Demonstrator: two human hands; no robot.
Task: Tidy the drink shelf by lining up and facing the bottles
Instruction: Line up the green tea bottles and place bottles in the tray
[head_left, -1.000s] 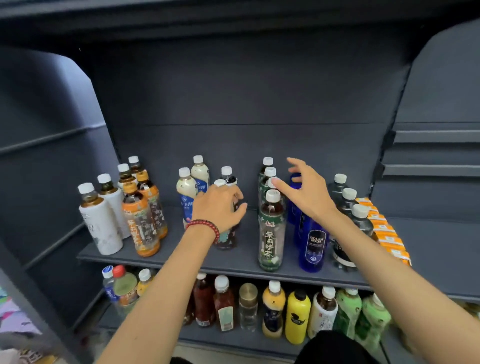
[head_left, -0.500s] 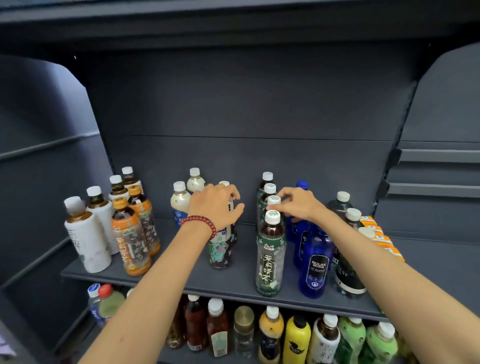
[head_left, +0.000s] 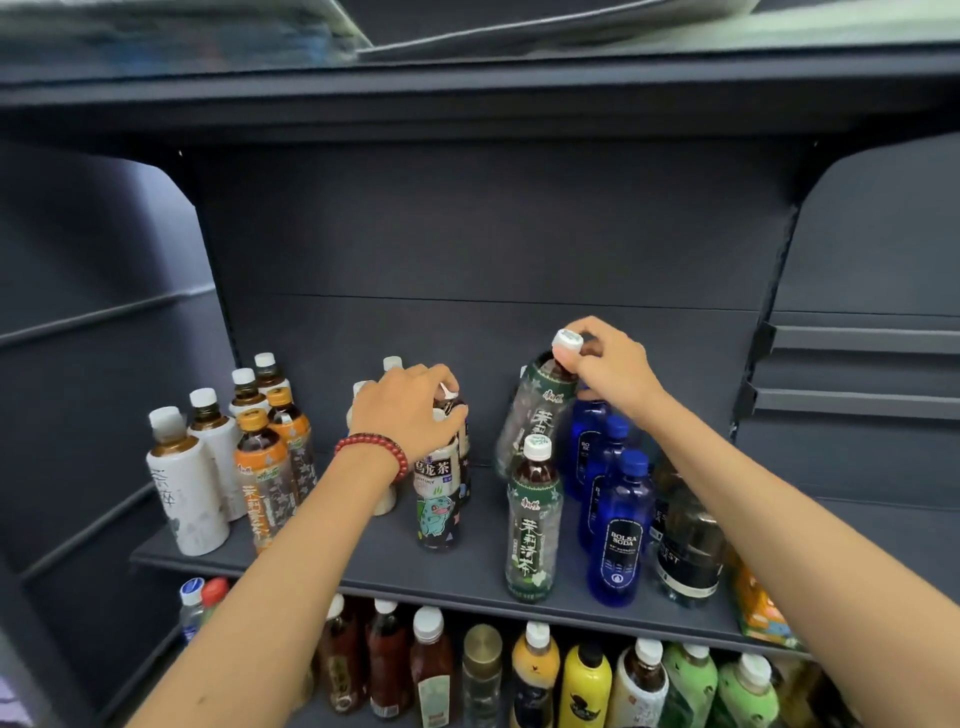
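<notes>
My right hand (head_left: 610, 364) pinches the white cap of a green-labelled jasmine tea bottle (head_left: 535, 415), fingers closed around the cap from the 3 o'clock side. The bottle hangs below and to the 7 o'clock of my hand, its long axis tilted: cap toward 1 o'clock, base toward 7 o'clock. Its label faces me, turned slightly left. Whether its base touches the shelf (head_left: 467, 577) I cannot tell, because a second jasmine tea bottle (head_left: 534, 525) stands upright just in front of it, cap at 12 o'clock, label square to me.

My left hand (head_left: 410, 410), with a red bead bracelet (head_left: 374, 452) at the wrist, is curled down over the top of an oolong tea bottle (head_left: 438, 499) with a cartoon creature on its label. The fingers wrap the neck and cap, so the bottle sits straight under my palm, at 6 o'clock from it, upright, label facing me. Another dark bottle stands touching it behind, partly hidden by my fingers.

At 3 o'clock from the front jasmine tea stands a row of blue soda bottles (head_left: 621, 530), running front to back, then a dark bottle (head_left: 688, 551). At 9 o'clock from my left hand are orange-capped tea bottles (head_left: 262, 467) and white-wrapped bottles (head_left: 184, 483), all upright. The lower shelf bottles (head_left: 587, 680) show their caps below the shelf edge.
</notes>
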